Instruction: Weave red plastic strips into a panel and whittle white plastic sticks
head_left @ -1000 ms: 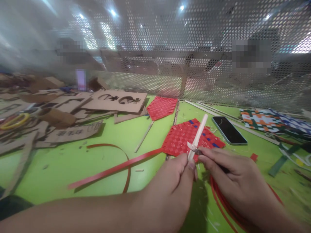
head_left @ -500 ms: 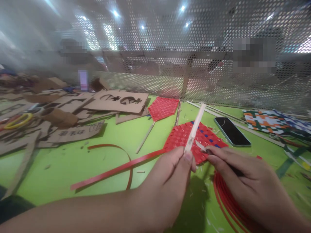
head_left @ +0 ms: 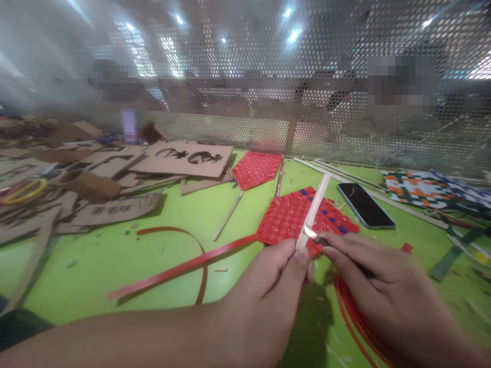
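Note:
My left hand [head_left: 276, 286] is closed around the lower end of a pale wooden strip [head_left: 319, 197], which slants up and to the right. In my right hand [head_left: 376, 276] is a small knife [head_left: 311, 233], pinched between thumb and fingers, its blade lying against the strip just above my left thumb. Behind both hands a red woven piece [head_left: 286, 214] with blue bits lies on the table, thin shavings scattered over it. A coil of red strip [head_left: 355, 322] is partly hidden beneath my right hand.
A phone [head_left: 365, 205] lies at the right, near a multicoloured woven mat [head_left: 416, 189]. Cut cardboard [head_left: 151, 166] and yellow-handled scissors [head_left: 26, 191] fill the left. A smaller red woven fan [head_left: 257, 168] sits before the perforated metal screen [head_left: 230, 102]. Red strip [head_left: 184, 268] crosses the green table [head_left: 95, 255].
The knife blade has come from just right of the wooden strip onto its surface, lower down. The strip's top end has tipped slightly right and down.

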